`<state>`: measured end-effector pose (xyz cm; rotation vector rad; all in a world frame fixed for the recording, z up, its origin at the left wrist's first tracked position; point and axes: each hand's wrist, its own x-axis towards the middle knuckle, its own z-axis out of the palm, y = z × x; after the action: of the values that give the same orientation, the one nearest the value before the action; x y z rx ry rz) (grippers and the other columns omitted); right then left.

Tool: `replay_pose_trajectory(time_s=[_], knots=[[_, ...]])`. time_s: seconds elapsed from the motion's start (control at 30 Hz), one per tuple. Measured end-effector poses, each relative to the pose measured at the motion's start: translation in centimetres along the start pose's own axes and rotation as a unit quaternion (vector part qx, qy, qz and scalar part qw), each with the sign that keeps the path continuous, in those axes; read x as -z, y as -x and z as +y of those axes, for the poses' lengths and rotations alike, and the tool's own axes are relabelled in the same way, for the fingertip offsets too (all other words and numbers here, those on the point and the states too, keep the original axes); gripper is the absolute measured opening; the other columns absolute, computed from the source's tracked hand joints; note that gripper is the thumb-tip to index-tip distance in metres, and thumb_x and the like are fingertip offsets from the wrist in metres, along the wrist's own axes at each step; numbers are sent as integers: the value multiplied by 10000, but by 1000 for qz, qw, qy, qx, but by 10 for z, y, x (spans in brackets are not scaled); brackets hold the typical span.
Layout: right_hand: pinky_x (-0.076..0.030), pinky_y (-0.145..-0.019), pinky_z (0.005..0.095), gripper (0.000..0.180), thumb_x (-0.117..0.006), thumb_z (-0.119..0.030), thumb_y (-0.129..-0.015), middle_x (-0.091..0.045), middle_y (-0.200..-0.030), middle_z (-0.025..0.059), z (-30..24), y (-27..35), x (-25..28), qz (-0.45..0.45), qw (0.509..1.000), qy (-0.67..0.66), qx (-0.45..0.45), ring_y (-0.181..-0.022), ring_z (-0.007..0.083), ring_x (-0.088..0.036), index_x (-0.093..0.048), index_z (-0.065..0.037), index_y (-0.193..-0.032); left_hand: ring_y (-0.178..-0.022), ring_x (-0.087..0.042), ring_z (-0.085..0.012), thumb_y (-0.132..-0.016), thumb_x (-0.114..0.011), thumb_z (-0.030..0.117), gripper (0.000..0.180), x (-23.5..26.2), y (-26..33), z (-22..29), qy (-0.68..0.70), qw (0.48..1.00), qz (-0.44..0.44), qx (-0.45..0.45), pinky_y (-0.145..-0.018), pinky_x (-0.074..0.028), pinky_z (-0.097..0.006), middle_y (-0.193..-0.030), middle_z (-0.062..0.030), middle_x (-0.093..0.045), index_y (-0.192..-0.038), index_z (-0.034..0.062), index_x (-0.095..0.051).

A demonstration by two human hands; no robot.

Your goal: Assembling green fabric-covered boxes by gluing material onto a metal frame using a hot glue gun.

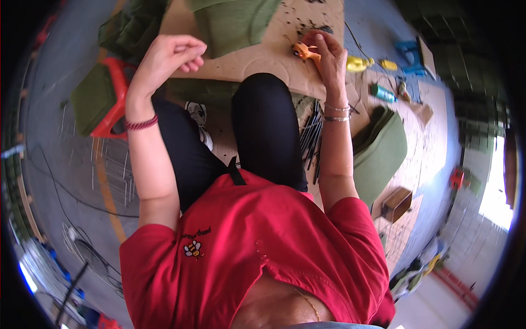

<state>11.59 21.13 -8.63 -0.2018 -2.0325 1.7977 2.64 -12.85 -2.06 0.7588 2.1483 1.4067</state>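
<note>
My left hand (pixel 174 55) is raised over the left edge of the cardboard-topped work surface (pixel 257 66), its fingers curled in and the thumb pressed to them. Anything in that pinch is too small or hidden to make out. Just beyond it lies a green fabric panel (pixel 235 27), its near edge rounded. Over the right side of the cardboard, my right hand (pixel 327 55) has its fingers bent and drawn together. Right beside it is an orange hand tool (pixel 307 52), partly covered by the hand; whether I grip it cannot be told.
Dark scraps (pixel 312 24) lie on the cardboard's far right. At left stands a red-framed seat (pixel 112 98). On the right are stacked green panels (pixel 383 148), thin dark rods (pixel 311 131), a teal can (pixel 383 92), a yellow bottle (pixel 357 63) and a wooden box (pixel 396 204).
</note>
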Motion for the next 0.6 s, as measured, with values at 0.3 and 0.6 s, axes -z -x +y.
replay_pose_trajectory(time_s=[0.3, 0.6], knots=[[-503, -682, 231, 246, -537, -173, -960, -699, -866, 66, 21, 53, 55, 94, 992, 46, -67, -785, 123, -675, -661, 36, -995, -677, -631, -84, -926, -609, 251, 279, -29, -18, 16, 80, 996, -44, 16, -634, -500, -198, -789, -56, -680, -1034, 2, -673], [-507, -674, 229, 271, -541, -211, -969, -676, -837, 77, -23, 37, 24, 21, 998, -29, -52, -724, 123, -639, -645, 36, -1007, -681, -666, -127, -896, -635, 388, 443, -46, -24, 26, 253, 966, 49, -10, -625, -529, -204, -798, -106, -683, -1047, -28, -648]])
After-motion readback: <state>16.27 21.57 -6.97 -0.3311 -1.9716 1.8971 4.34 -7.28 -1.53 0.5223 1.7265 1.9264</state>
